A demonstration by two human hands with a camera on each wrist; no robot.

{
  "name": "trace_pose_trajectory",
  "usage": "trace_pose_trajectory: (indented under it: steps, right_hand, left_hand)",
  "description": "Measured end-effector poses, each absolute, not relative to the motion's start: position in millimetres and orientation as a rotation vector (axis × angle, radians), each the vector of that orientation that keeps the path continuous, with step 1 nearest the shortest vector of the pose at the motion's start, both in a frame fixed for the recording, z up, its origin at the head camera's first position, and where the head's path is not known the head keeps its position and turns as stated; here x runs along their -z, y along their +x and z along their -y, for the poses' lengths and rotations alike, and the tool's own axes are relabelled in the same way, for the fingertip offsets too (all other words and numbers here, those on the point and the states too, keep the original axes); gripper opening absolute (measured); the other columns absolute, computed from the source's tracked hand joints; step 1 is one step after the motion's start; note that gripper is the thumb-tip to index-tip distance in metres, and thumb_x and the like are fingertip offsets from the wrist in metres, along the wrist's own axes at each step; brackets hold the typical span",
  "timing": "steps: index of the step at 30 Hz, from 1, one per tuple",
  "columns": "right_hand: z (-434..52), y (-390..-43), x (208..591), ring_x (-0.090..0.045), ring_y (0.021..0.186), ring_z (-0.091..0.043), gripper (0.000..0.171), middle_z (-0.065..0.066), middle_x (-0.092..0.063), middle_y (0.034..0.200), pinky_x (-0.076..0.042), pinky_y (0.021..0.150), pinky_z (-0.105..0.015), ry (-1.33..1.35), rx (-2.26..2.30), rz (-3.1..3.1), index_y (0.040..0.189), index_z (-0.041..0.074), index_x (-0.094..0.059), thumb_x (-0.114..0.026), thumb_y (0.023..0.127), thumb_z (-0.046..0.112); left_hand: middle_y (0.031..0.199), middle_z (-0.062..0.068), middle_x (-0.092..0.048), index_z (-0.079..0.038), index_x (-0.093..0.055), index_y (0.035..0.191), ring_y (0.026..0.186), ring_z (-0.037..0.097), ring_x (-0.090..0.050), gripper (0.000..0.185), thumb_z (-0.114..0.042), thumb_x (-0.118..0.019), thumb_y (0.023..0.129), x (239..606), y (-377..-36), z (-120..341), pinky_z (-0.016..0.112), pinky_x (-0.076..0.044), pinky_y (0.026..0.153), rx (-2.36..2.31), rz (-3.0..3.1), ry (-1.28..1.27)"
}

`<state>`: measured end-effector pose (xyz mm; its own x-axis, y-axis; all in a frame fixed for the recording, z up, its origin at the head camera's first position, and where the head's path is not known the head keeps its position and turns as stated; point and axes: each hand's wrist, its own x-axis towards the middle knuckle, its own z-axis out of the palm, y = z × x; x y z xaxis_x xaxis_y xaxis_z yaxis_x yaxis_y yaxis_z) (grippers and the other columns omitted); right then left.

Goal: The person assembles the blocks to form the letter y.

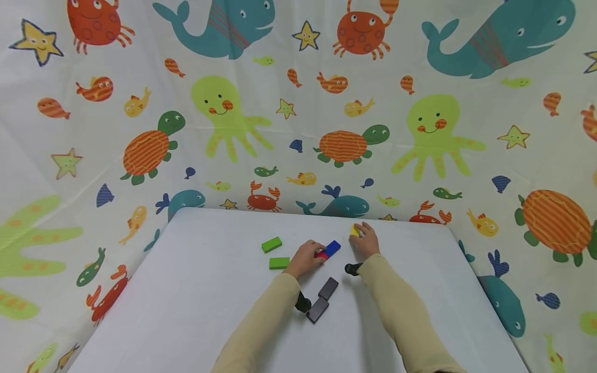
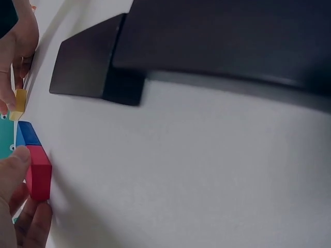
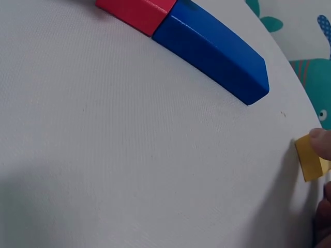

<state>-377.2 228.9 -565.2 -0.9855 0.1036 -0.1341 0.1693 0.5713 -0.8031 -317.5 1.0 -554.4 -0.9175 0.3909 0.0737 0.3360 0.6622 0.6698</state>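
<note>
My left hand (image 1: pixel 305 259) grips a red block (image 2: pixel 39 175) between thumb and fingers. Against the red block's far end lies a blue block (image 1: pixel 332 249), lined up with it end to end, as the right wrist view also shows. Further back and to the right, my right hand (image 1: pixel 367 242) pinches a yellow block (image 3: pixel 309 159). That yellow block stands apart from the blue one, near the table's back edge, partly covered by the thumb and fingers.
Two green blocks (image 1: pixel 272 244) lie left of the left hand. Closer to me, two dark grey blocks (image 1: pixel 328 288) sit end to end, slightly offset. A sea-animal curtain (image 1: pixel 289 116) hangs behind and beside the white table (image 1: pixel 196 290). Each wrist carries a black camera.
</note>
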Motion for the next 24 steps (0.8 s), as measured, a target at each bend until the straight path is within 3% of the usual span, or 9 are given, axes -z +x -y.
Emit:
trace_pose_trajectory:
  steps: [6,16,24]
  right_hand:
    - [-227,-375,560,-0.017,0.144,-0.042,0.049,-0.017,-0.023,0.158,-0.017,0.115,-0.056,0.209,1.364,-2.721,0.142,0.004,-0.049,-0.058,0.095,0.015]
    - [-225,-372,563,-0.018,0.144,-0.041,0.049,-0.016,-0.025,0.157,-0.017,0.115,-0.055,0.209,1.332,-2.722,0.143,0.005,-0.049,-0.059,0.096,0.016]
    - [-221,-364,559,-0.018,0.144,-0.041,0.05,-0.016,-0.023,0.158,-0.018,0.115,-0.055,0.247,1.339,-2.715,0.144,0.006,-0.048,-0.058,0.096,0.014]
  left_hand:
    - [0.11,0.013,-0.062,-0.003,-0.07,0.115,0.097,0.023,-0.06,0.028,-0.009,-0.072,0.088,554,-318,0,0.037,-0.05,0.09,-1.072,-2.806,0.662]
    - [0.117,0.012,-0.061,-0.002,-0.071,0.114,0.11,0.026,-0.058,0.025,-0.011,-0.07,0.09,554,-315,2,0.04,-0.046,0.099,-1.051,-2.769,0.65]
    - [0.113,0.012,-0.061,-0.002,-0.072,0.114,0.106,0.025,-0.058,0.025,-0.012,-0.07,0.091,554,-312,9,0.037,-0.048,0.096,-1.073,-2.752,0.698]
